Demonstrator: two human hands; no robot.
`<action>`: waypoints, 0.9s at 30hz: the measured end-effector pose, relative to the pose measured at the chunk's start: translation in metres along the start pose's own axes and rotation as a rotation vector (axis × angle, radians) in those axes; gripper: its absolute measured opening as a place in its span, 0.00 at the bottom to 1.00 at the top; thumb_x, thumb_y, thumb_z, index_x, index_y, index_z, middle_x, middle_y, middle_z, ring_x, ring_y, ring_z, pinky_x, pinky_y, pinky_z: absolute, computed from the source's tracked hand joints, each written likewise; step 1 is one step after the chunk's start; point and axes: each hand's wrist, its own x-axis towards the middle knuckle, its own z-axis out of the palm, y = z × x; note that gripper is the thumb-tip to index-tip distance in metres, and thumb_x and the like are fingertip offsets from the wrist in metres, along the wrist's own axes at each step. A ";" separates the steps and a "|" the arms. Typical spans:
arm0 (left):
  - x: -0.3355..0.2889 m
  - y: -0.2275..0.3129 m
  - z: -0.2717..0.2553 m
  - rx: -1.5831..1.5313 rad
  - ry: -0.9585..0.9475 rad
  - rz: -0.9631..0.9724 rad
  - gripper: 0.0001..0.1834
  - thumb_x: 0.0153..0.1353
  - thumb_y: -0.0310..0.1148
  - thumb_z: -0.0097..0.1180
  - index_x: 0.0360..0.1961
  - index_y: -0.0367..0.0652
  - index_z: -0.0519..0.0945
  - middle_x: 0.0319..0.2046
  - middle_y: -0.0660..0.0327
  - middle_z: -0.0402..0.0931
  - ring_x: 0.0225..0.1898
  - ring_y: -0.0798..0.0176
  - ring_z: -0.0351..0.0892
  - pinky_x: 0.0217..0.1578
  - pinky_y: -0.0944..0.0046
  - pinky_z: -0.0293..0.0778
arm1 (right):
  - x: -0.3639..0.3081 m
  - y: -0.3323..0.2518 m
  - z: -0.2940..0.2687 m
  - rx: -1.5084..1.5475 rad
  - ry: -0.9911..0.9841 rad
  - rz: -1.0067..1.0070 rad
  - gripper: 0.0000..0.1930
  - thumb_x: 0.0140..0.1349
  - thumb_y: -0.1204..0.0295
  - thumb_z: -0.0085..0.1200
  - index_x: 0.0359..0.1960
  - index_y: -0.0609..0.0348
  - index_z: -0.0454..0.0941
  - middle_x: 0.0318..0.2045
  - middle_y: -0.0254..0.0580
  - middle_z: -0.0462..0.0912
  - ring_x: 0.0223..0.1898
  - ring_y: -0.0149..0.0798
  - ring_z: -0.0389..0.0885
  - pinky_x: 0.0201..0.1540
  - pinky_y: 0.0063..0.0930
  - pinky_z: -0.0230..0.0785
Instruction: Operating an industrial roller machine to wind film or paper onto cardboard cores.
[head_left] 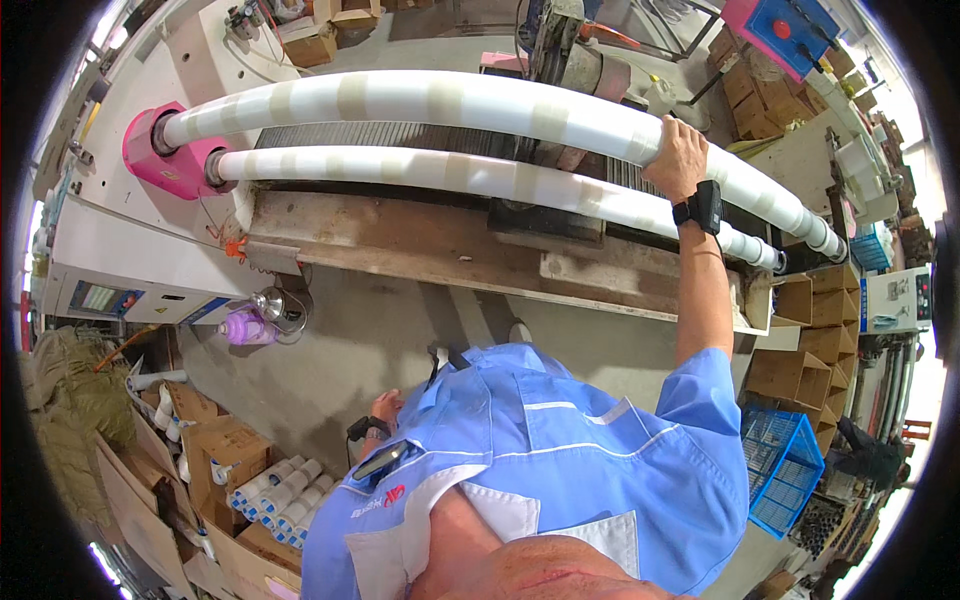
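Two long white rolls with beige bands run side by side across a machine. Over the farther, thicker roll, toward its right part, my right hand curls its fingers around the surface. A black device is strapped to that wrist. The nearer, thinner roll passes just below this hand. At their left ends both rolls meet a pink housing. Down at my left side hangs my left hand, small and partly covered by my body, with another strapped device. How its fingers are held does not show clearly.
A dusty metal ledge runs along the machine's front. Left stands a white cabinet with a control panel; a purple bottle is beside it. Cartons with white rolls are at lower left. A blue crate and stacked cartons stand right.
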 end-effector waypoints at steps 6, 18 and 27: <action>0.004 0.012 0.028 0.161 -0.051 0.063 0.16 0.61 0.44 0.60 0.43 0.43 0.81 0.33 0.58 0.81 0.36 0.58 0.81 0.38 0.58 0.77 | -0.007 0.005 0.000 0.002 0.002 0.017 0.31 0.39 0.75 0.60 0.52 0.58 0.71 0.50 0.48 0.78 0.56 0.52 0.73 0.62 0.46 0.59; -0.027 0.001 0.025 1.037 -0.093 0.656 0.17 0.64 0.38 0.52 0.50 0.41 0.82 0.39 0.59 0.83 0.37 0.60 0.81 0.39 0.59 0.76 | 0.032 -0.045 -0.018 0.113 -0.123 -0.129 0.40 0.29 0.62 0.71 0.53 0.57 0.74 0.48 0.49 0.80 0.51 0.53 0.77 0.56 0.46 0.66; -0.027 0.021 0.046 0.609 0.087 0.011 0.17 0.63 0.37 0.53 0.50 0.47 0.84 0.40 0.53 0.83 0.40 0.55 0.83 0.42 0.57 0.77 | 0.060 -0.033 -0.002 0.178 -0.396 -0.236 0.33 0.27 0.62 0.68 0.39 0.70 0.77 0.27 0.58 0.82 0.31 0.59 0.83 0.38 0.41 0.77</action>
